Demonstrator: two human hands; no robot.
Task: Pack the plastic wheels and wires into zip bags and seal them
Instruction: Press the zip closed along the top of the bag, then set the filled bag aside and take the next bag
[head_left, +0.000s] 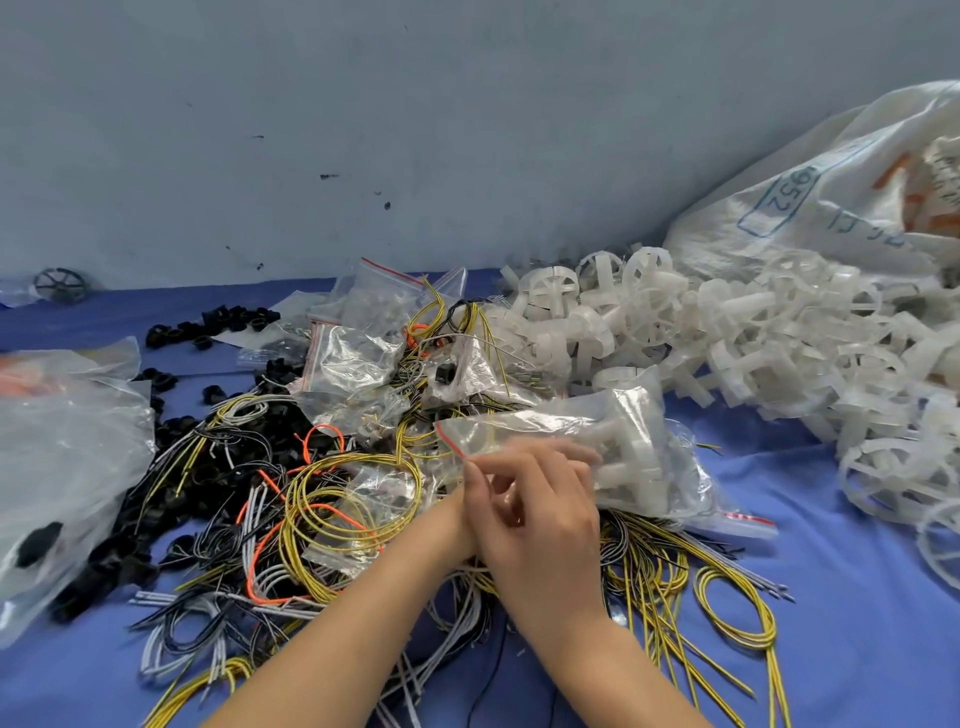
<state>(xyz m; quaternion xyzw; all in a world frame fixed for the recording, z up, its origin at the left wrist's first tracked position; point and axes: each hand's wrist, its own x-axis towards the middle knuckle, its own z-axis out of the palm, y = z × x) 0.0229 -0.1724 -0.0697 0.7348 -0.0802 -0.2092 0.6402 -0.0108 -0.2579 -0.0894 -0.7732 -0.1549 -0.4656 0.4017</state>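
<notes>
A clear zip bag (618, 447) with a red seal strip lies tilted in front of me, holding a white plastic wheel. My right hand (540, 514) and my left hand (480, 488) meet at the bag's open left end and pinch its mouth; the left hand is mostly hidden behind the right. A tangle of yellow, white, black and orange wires (332, 509) spreads beneath my hands. A heap of white plastic wheels (727, 332) lies at the right.
A large white sack (841, 192) spills the wheels at the far right. Small filled zip bags (363, 353) pile up behind the wires. Black plastic rings (218, 322) scatter at the left, beside a big clear bag (62, 447). Blue cloth (857, 649) covers the table.
</notes>
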